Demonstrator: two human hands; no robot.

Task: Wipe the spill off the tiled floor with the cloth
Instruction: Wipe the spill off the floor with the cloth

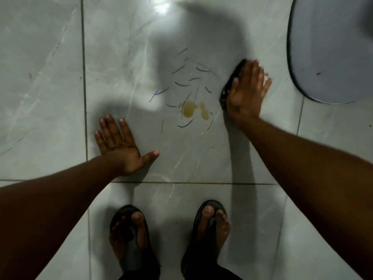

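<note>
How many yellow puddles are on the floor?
2: a larger yellow puddle at the tile's centre, and a smaller yellow puddle just right of it, nearer the right hand pressing the cloth.

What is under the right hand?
A dark cloth lies under the right hand, pressed flat on the tiled floor. Only its left edge shows; the rest is covered by the hand.

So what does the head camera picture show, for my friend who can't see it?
A person's right hand presses a dark cloth flat on the tiled floor, just right of a yellowish spill. The left hand rests flat nearby.
</note>
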